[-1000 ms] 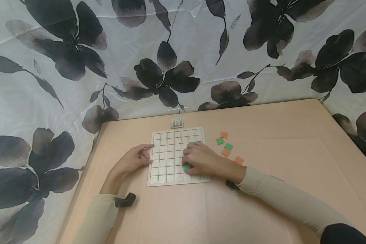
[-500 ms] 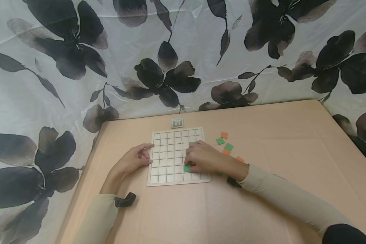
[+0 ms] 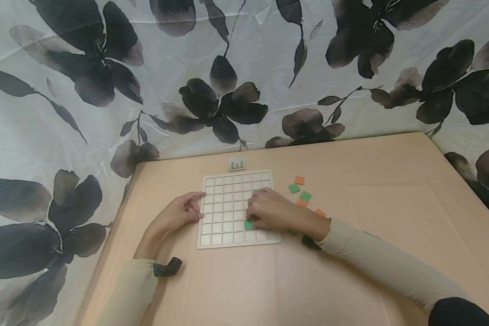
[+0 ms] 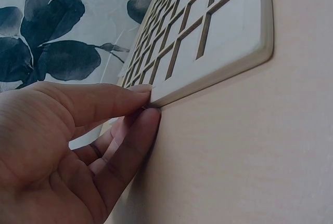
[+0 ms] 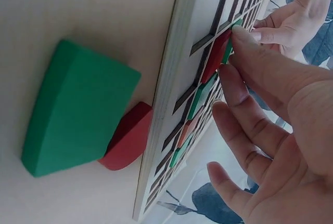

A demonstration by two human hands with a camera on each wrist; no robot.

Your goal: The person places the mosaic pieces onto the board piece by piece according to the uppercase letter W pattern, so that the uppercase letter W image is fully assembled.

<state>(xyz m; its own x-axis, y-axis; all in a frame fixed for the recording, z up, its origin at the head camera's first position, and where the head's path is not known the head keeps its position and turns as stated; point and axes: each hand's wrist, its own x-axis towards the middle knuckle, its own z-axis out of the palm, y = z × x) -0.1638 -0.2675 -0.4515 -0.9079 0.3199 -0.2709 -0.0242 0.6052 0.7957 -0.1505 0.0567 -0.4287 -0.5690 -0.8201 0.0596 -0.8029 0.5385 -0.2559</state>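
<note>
- I have the right hand (image 3: 270, 209) over the right part of the board (image 3: 228, 245), and its wrist feed puts the red tile (image 5: 215, 60) right at the tips of thumb and forefinger.
- I see those two tips apart from each other, both up against the red tile's far side; whether they pinch it or only touch it, I can't tell. The other fingers are spread and bent, held off the tile.
- I find the red tile in a cell of the board, with a green tile (image 3: 249, 224) just beside it, on the side toward the left hand (image 3: 177, 213).
- I get more tiles in the same feed, lying in cells past the forefinger: a green one, an orange one (image 5: 187, 132), then another green.
- I read the left hand as clamped on the board's left edge, thumb tip on top of the rim and a finger against the side below it.
- I count orange and green loose tiles (image 3: 305, 195) on the table (image 3: 371, 181), right of the board; a small card (image 3: 237, 164) lies just beyond its far edge.
</note>
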